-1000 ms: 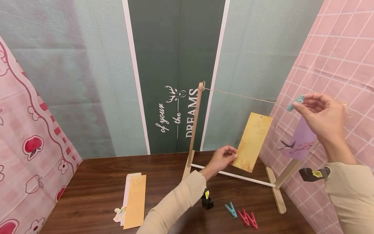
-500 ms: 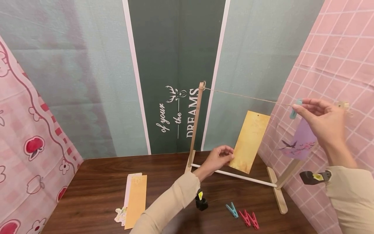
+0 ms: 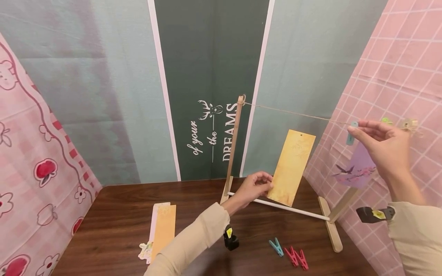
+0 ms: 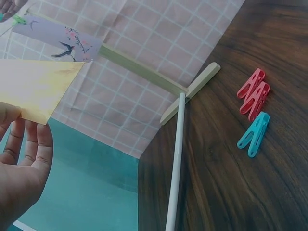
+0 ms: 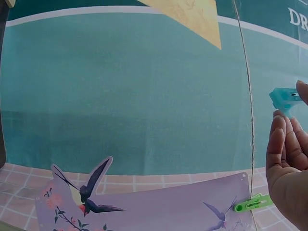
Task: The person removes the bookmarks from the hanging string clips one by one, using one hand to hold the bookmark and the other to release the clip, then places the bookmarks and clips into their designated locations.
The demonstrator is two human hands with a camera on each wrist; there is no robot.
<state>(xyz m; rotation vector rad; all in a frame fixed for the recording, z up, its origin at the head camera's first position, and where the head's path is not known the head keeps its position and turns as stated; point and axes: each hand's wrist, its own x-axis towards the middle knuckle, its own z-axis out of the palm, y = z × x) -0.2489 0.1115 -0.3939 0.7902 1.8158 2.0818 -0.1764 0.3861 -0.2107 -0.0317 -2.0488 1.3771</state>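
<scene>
Right of centre in the head frame, holding yellow rectangular paper card [image 3: 291,166] near its lower left edge, pinched between thumb and fingers of left hand [image 3: 253,188]. Toward right edge, pinching light-blue plastic clothespin [image 3: 352,140] with right hand [image 3: 390,145]. With hands well apart, each clamped on own item.

Probably pegging onto thin beige twine string [image 3: 293,112]. Best to level the tilted card, then raise until top end with small punched hole [image 3: 301,135] meets string. Then squeeze clothespin tails, spread mouth, set over string and card together. Better to leave a gap from purple swallow-print card [image 3: 357,168], hung by bright green plastic clip [image 5: 252,203], to avoid overlap. Pinch lightly; likely to bend if gripped hard.

As for yellow card: between the two hands, lower in the frame than string, touching left hand only, apart from clothespin.
</scene>
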